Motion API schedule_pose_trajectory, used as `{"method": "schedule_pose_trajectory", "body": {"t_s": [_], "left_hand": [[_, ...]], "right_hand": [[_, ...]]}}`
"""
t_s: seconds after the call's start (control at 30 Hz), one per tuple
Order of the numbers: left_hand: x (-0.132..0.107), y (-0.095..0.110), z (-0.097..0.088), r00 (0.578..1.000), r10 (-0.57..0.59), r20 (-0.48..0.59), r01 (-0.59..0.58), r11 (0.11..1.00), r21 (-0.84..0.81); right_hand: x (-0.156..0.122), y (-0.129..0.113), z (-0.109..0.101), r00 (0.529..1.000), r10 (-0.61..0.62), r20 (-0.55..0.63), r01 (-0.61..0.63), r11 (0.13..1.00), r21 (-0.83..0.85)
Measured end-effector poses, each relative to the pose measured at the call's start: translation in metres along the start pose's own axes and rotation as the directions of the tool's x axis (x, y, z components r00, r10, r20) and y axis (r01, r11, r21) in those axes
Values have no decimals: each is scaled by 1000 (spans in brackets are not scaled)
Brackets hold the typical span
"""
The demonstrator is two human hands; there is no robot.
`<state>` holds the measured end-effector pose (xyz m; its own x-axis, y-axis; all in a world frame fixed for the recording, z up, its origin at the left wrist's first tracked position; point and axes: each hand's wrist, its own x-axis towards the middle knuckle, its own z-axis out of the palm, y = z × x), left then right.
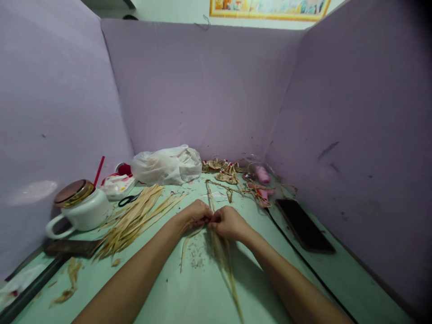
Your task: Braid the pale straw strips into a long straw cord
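My left hand and my right hand meet over the middle of the green tabletop, fingers pinched close together. Both grip pale, straw-like plant strips, which run up past the fingers and trail down toward me. One thin strand curves off to the left under my left hand. The exact crossing of the strips is hidden behind the fingers. Left of my hands lies a loose bundle of dry flat strips. Beyond them, a twisted straw cord stretches to the right.
At left stand a white mug with a brown lid, black-handled scissors and a tissue pack. A white plastic bag and woven straw pieces sit at the back. A pink glue gun and phone lie right. Purple panels enclose three sides.
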<state>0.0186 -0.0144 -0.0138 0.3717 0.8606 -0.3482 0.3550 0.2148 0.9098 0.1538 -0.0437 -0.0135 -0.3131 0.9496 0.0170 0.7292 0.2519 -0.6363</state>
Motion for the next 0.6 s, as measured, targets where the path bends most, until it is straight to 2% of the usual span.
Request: {"method": "schedule_pose_trajectory", "body": {"t_s": [0.07, 0.13, 0.2, 0.27, 0.3, 0.37, 0.53, 0.6], "left_hand": [[1, 0, -2, 1000, 13, 21, -12, 999, -31], [2, 0, -5, 999, 21, 48, -19, 999, -50], [2, -1, -7, 996, 34, 77, -29, 997, -69], [4, -3, -9, 995, 44, 94, -37, 996, -81], [4, -4, -9, 994, 44, 99, -37, 996, -77], [6, -6, -10, 994, 46, 98, -40, 997, -58], [7, -7, -10, 996, 30, 83, -29, 999, -22], [5, -6, -9, 997, 25, 79, -23, 999, -22]], "right_hand": [[5, 6, -4, 998, 63, -13, -61, 988, 139], [9, 10, -7, 981, 165, -105, -125, 941, 315], [12, 10, -9, 946, 294, -134, -184, 832, 524], [11, 6, -9, 930, 367, -7, -264, 682, 682], [9, 3, -8, 927, 366, 80, -307, 621, 722], [6, -3, -5, 920, 336, 203, -368, 561, 741], [3, -8, 2, 910, 328, 253, -399, 530, 748], [4, -7, 4, 911, 323, 257, -402, 550, 732]]}}
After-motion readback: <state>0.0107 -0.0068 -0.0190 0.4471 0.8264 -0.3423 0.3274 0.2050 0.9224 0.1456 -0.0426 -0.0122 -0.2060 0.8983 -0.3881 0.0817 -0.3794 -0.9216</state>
